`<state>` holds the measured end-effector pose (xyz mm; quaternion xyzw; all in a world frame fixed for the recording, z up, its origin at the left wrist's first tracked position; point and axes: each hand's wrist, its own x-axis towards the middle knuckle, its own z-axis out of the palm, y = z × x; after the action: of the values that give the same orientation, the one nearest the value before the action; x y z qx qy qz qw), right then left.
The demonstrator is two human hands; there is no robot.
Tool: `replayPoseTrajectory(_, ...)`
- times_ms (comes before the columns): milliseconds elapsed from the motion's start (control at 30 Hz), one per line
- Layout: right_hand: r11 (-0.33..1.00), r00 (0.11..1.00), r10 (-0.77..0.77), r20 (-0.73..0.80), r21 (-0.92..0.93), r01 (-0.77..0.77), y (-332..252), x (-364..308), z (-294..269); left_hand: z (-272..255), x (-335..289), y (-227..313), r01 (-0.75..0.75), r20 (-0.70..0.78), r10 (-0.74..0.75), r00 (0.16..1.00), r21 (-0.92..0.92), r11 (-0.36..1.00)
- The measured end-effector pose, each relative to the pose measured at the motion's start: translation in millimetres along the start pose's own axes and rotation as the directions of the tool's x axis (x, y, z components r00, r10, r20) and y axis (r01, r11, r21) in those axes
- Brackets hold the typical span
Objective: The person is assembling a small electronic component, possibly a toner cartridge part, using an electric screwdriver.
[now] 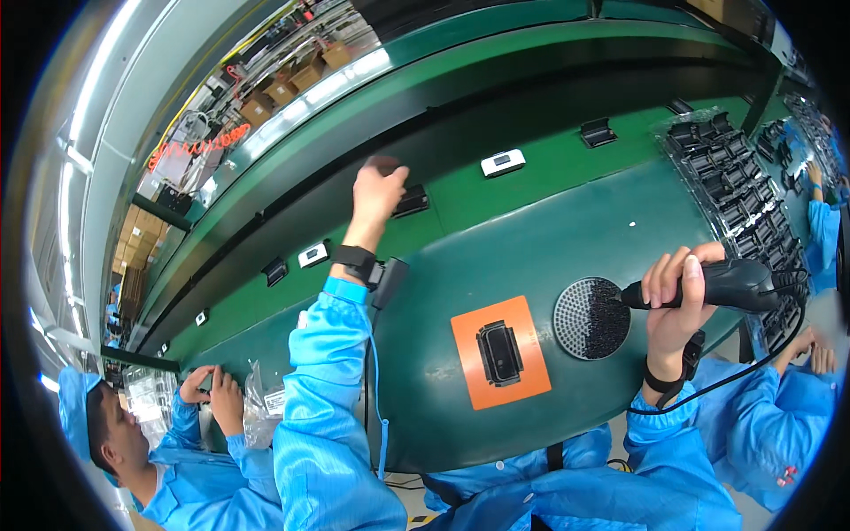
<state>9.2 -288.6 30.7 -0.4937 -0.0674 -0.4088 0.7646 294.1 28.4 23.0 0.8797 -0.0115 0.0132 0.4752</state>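
Note:
My left hand [379, 199] reaches out over the green belt, its fingers closed round a dark piece [383, 165] whose kind is blurred and mostly hidden. Beside that hand, a black plastic housing [412, 202] lies on the belt. My right hand [677, 296] grips a black corded electric screwdriver [742, 285], its tip pointing left over the edge of a round dimpled dish [571, 310]. Small black screws [607, 320] cover the dish's right part. Between my arms, another black housing [501, 354] rests on an orange mat [471, 376].
White devices [503, 163] and black housings [598, 133] sit spaced along the belt [549, 146]. Clear trays [730, 190] full of black parts stand at right. The screwdriver's cable [753, 365] loops near my right wrist. A co-worker [168, 460] sits at left, others at right.

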Motion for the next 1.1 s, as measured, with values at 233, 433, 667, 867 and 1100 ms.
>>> replayPoseTrajectory(233,1.0,1.0,-0.007,-0.016,-0.025,0.007,5.0,-2.0,1.2,128.2,0.2,21.4,0.079,0.14,-0.042,0.989,-0.265,0.961)
replayPoseTrajectory(433,0.995,0.995,-0.097,-0.014,0.003,0.097,4.8,0.9,-6.1,126.0,-10.0,37.3,0.107,0.165,-0.028,0.986,-0.493,0.863)
replayPoseTrajectory(667,0.995,0.994,-0.098,-0.051,0.007,0.098,5.9,3.3,-10.2,-17.6,-146.8,6.8,0.304,0.417,-0.156,0.895,-0.316,0.899)
replayPoseTrajectory(867,0.993,0.993,-0.113,-0.021,0.032,0.113,2.0,2.4,-14.9,-29.7,-176.2,-32.6,0.28,0.317,-0.186,0.93,-0.283,0.917)
replayPoseTrajectory(1100,0.992,0.992,-0.112,-0.058,0.052,0.116,4.2,4.0,-18.1,-51.8,-137.0,-74.3,0.04,-0.118,-0.035,0.992,0.039,0.998)
